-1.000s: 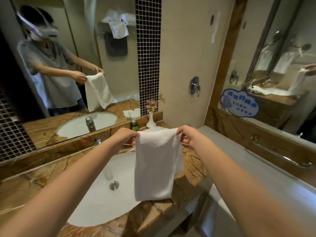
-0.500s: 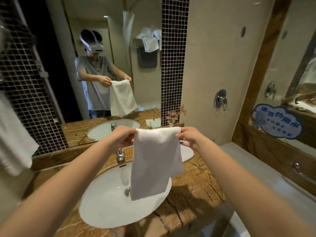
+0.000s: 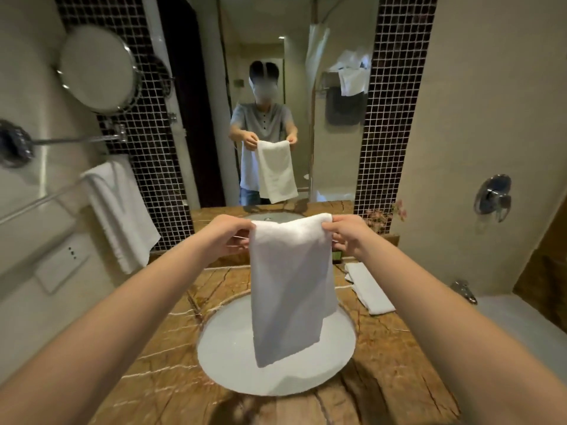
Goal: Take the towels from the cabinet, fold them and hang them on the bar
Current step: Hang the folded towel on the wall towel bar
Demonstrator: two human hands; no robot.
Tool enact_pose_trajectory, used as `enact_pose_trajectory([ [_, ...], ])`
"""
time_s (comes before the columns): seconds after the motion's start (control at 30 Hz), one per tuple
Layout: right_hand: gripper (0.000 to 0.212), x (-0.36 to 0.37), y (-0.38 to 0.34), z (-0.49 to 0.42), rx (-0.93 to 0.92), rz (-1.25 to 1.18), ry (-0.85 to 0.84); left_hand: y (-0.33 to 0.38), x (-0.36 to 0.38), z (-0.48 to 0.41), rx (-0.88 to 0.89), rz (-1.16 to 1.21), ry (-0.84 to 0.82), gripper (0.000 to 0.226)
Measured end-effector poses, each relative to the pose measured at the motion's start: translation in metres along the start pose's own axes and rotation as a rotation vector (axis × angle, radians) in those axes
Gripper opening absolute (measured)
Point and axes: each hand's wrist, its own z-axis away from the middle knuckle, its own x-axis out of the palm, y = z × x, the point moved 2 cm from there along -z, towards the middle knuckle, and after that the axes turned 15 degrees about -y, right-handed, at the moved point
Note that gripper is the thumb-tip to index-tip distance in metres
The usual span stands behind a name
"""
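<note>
Above the sink [image 3: 233, 357], white towel [image 3: 291, 286] hanging, top corners pinched by left hand [image 3: 228, 233], right hand [image 3: 349, 236]

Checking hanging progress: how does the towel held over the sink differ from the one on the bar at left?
The held towel is pinched at its top corners by the left hand and right hand; the hung towel drapes over the bar, untouched. The held towel hangs above the sink; the hung towel hangs by the wall. Both are white.
</note>
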Motion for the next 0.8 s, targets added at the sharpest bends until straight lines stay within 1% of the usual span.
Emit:
enact_pose_trajectory([
  [0.07,0.033,0.011,-0.001,-0.005,0.002,-0.032,-0.014,-0.001,-0.009,0.004,-0.017,0.002,0.045,0.002],
  [0.17,0.034,0.026,-0.003,-0.012,0.019,-0.086,-0.042,-0.003,-0.021,0.009,-0.030,0.009,0.112,0.005],
  [0.37,0.038,0.054,-0.007,-0.035,0.062,-0.097,-0.082,-0.007,-0.051,0.012,-0.052,0.037,0.152,0.011],
  [0.47,0.040,0.071,-0.015,-0.048,0.069,-0.062,-0.092,-0.004,-0.072,0.008,-0.037,0.062,0.149,0.011],
  [0.57,0.041,0.086,-0.026,-0.056,0.092,-0.059,-0.119,0.002,-0.095,0.006,-0.043,0.043,0.132,0.003],
  [0.7,0.039,0.103,-0.041,-0.068,0.116,-0.010,-0.137,0.011,-0.120,0.004,-0.020,-0.025,0.094,0.012],
  [0.8,0.039,0.115,-0.052,-0.080,0.114,0.009,-0.141,0.019,-0.137,0.002,0.007,-0.016,0.094,0.007],
])
